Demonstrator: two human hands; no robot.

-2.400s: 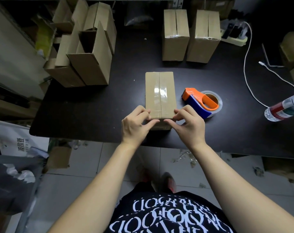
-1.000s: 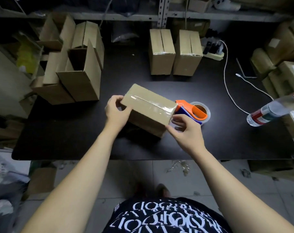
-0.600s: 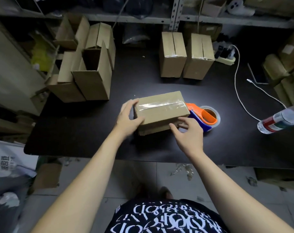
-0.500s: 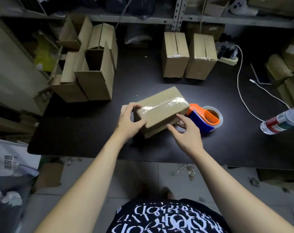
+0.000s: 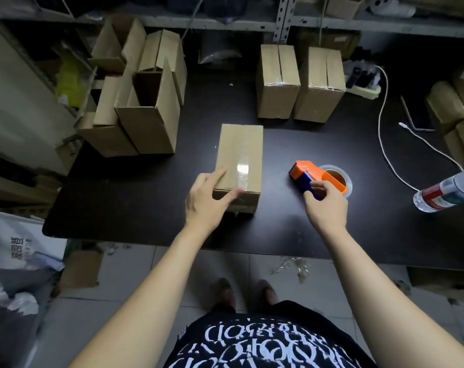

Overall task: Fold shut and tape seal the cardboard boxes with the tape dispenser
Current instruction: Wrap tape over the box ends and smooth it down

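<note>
On the black tabletop, near its middle, lies a brown cardboard box, top seam taped. Right of it sits the orange-and-blue tape dispenser, gripped in the curled fingers of the right hand. The left hand rests straight-fingered on the box's near corner; steadied so lightly, it could skid.

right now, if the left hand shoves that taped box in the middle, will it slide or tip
Probably slides: the taped box lies low on a long side on the smooth black table. Likely stiff, since tape closes the top seam. Its weight cannot be told.
</note>
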